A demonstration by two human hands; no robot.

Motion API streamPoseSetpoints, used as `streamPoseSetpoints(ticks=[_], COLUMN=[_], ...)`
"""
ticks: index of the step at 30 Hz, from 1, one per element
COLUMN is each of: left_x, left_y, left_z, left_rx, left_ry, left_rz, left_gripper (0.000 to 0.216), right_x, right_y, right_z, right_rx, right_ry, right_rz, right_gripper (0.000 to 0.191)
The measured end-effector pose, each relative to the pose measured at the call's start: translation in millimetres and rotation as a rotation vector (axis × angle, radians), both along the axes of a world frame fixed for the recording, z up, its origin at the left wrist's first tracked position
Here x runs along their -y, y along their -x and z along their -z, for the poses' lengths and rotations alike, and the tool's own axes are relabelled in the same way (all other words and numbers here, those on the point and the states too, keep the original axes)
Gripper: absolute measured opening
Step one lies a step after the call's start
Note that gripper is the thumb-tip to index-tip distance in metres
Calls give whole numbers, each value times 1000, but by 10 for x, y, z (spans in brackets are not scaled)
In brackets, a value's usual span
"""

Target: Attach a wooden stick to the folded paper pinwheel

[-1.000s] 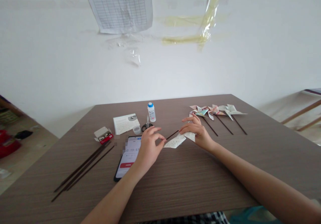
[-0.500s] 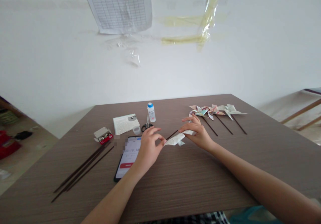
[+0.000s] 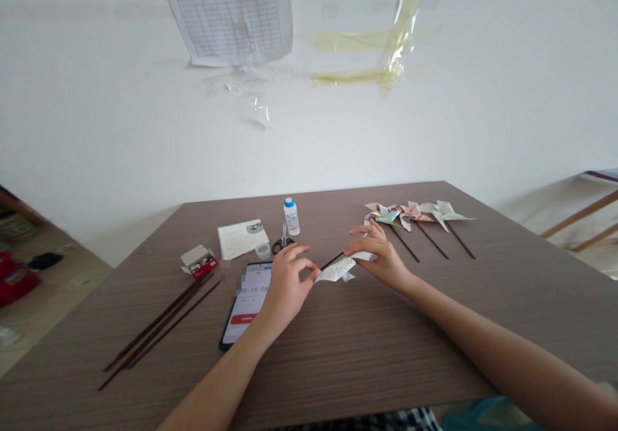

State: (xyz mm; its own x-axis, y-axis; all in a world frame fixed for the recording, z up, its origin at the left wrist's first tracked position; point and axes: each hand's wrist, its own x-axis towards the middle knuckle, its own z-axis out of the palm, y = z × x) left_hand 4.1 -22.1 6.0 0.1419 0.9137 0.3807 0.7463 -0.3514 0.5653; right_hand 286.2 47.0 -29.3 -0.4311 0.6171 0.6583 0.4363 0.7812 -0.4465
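A printed paper piece [image 3: 339, 268], partly folded, lies on the brown wooden table [image 3: 367, 341] between my hands. My left hand [image 3: 286, 284] pinches its left corner with thumb and forefinger. My right hand [image 3: 379, 255] presses its right end with the fingertips. A thin dark stick [image 3: 331, 260] pokes out from under the paper. Three finished paper pinwheels [image 3: 415, 214] on dark sticks lie just beyond my right hand.
A phone [image 3: 248, 301] with a lit timer screen lies by my left wrist. Several dark sticks [image 3: 159, 321] lie at the left. Behind are a small red-and-white box [image 3: 199, 260], a white booklet [image 3: 242, 237], scissors [image 3: 282, 242] and a glue bottle [image 3: 291, 216].
The paper has been folded in on itself and looks narrower than a second ago. Both hands stay almost in place.
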Motion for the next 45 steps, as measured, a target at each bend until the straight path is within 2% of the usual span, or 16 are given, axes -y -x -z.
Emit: streamPoseSetpoints(ticks=[30, 45], left_x=[21, -3], left_y=[-3, 16], left_z=[-12, 43], left_rx=[-7, -101], left_ry=[4, -199], left_rz=[9, 14], left_gripper=[20, 22], right_x=[9, -14], right_y=[14, 21], right_z=[-4, 36], right_rx=[14, 44], right_ry=[7, -38], right_rz=[16, 5], right_gripper=[21, 26])
